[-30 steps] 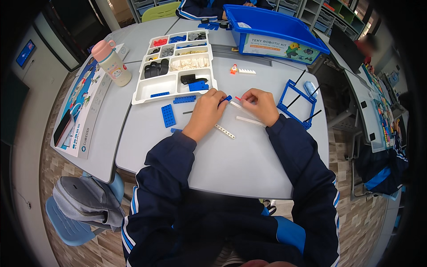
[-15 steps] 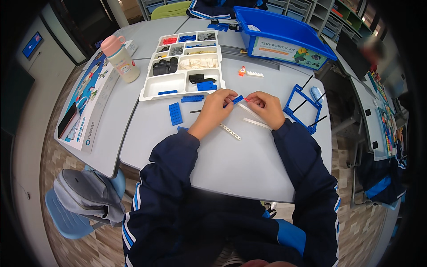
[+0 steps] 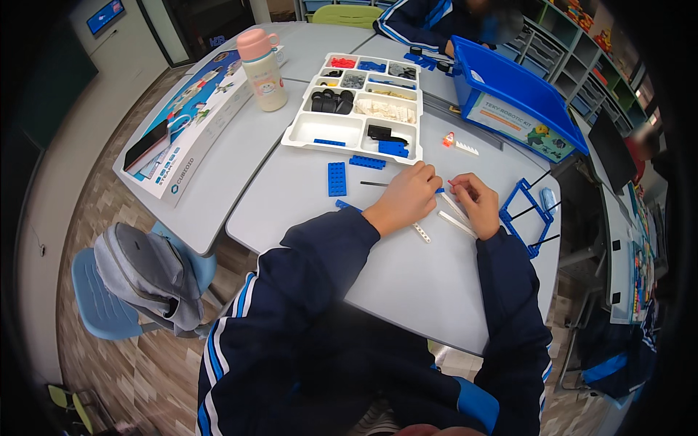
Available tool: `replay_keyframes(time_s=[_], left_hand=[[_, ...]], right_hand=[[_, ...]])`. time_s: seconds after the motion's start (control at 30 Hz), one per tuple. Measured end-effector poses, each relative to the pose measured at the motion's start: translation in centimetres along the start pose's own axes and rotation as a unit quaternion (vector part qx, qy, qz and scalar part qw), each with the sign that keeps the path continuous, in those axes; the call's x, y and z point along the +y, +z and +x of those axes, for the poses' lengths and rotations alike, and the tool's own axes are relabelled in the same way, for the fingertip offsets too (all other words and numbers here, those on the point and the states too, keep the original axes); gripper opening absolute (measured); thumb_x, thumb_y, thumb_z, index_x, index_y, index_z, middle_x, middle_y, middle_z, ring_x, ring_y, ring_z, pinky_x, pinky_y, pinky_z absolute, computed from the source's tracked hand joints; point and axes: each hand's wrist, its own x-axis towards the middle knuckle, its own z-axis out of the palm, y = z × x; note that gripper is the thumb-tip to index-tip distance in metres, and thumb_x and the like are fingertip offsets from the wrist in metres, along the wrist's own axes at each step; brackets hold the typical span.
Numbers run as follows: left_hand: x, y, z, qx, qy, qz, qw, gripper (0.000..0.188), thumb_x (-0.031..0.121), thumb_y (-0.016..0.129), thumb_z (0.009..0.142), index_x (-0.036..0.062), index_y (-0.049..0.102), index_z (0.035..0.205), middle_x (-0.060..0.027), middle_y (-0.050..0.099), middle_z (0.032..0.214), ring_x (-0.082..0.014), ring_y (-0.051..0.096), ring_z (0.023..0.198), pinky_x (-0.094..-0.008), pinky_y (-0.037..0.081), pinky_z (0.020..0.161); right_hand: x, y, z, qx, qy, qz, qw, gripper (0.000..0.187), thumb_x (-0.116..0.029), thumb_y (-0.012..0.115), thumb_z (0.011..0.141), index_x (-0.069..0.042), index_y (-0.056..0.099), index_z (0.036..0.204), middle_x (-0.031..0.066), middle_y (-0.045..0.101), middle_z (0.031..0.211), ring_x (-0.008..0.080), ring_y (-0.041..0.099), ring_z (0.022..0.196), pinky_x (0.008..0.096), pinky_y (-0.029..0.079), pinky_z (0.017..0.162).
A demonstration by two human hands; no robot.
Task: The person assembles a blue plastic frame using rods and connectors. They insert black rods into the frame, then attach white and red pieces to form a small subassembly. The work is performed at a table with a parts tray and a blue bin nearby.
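My left hand (image 3: 408,196) is closed around a small blue building beam (image 3: 440,190); only its end shows past the fingers. Between the thumb and fingertips of my right hand (image 3: 478,205) is a small red peg (image 3: 451,183), close to that beam's end. Beneath the hands lie white beams (image 3: 456,224), and a white beam with holes (image 3: 422,233) is partly covered by my left hand. A dark axle (image 3: 374,184) and a blue studded plate (image 3: 337,179) rest left of it. To the right stands a blue beam frame (image 3: 515,201) with black axles.
A white sorting tray (image 3: 292,135) of parts and a blue bin (image 3: 472,80) stand farther back. A minifigure (image 3: 448,139) lies beside a white toothed piece (image 3: 467,148). At left are a bottle (image 3: 262,76), a phone (image 3: 146,145) and a box (image 3: 207,123). Across the table, another person's sleeve (image 3: 414,27) shows.
The view has swung left, so the table appears farther right. The red peg and the blue beam, joined or close before, now show a small gap. My left hand covers more of the beam.
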Motion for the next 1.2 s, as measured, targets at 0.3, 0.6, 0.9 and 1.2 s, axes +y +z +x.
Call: replay_keyframes(time_s=[0.3, 0.6, 0.9, 1.2], left_hand=[[-3.5, -5.2, 1.3, 0.089, -0.101, -0.013, 0.991, 0.017, 0.01, 0.068, 0.081, 0.0018, 0.066, 0.096, -0.0111, 0.06, 0.091, -0.025, 0.061, 0.085, -0.0364, 0.051, 0.074], [-8.4, -9.4, 0.9, 0.265, -0.226, 0.002, 0.938, 0.016, 0.016, 0.066, 0.087, 0.0019, 0.063, 0.094, -0.0095, 0.057, 0.091, -0.0237, 0.062, 0.079, -0.0373, 0.051, 0.07], [-9.4, -9.3, 0.5, 0.276, -0.222, -0.005, 0.935, 0.015, 0.013, 0.067, 0.086, 0.0008, 0.065, 0.095, -0.0101, 0.06, 0.088, -0.022, 0.062, 0.076, -0.0348, 0.05, 0.068], [-8.2, -7.6, 1.2, 0.231, -0.189, -0.107, 0.948, 0.017, 0.011, 0.072, 0.086, 0.003, 0.07, 0.1, -0.0075, 0.062, 0.088, -0.0161, 0.062, 0.073, -0.0292, 0.049, 0.064]], right_hand=[[0.0, -0.2, -0.2, 0.002, -0.013, -0.031, 0.999, 0.017, -0.003, 0.062, 0.092, -0.004, 0.069, 0.107, 0.0043, 0.069, 0.089, 0.0079, 0.061, 0.074, 0.0227, 0.05, 0.067], [-5.3, 2.1, -0.4, -0.028, -0.166, -0.161, 0.972, 0.02, -0.001, 0.064, 0.084, -0.005, 0.071, 0.103, 0.0065, 0.067, 0.094, 0.0181, 0.064, 0.077, 0.0278, 0.05, 0.068], [-7.1, 11.7, 3.3, -0.057, -0.38, -0.335, 0.861, 0.009, -0.006, 0.068, 0.08, -0.003, 0.063, 0.087, 0.0072, 0.064, 0.09, 0.0243, 0.062, 0.09, 0.0378, 0.053, 0.074], [-5.2, 11.2, 3.7, -0.044, -0.379, -0.366, 0.849, 0.006, -0.008, 0.069, 0.078, -0.01, 0.065, 0.081, 0.0026, 0.064, 0.084, 0.0214, 0.062, 0.084, 0.0359, 0.053, 0.068]])
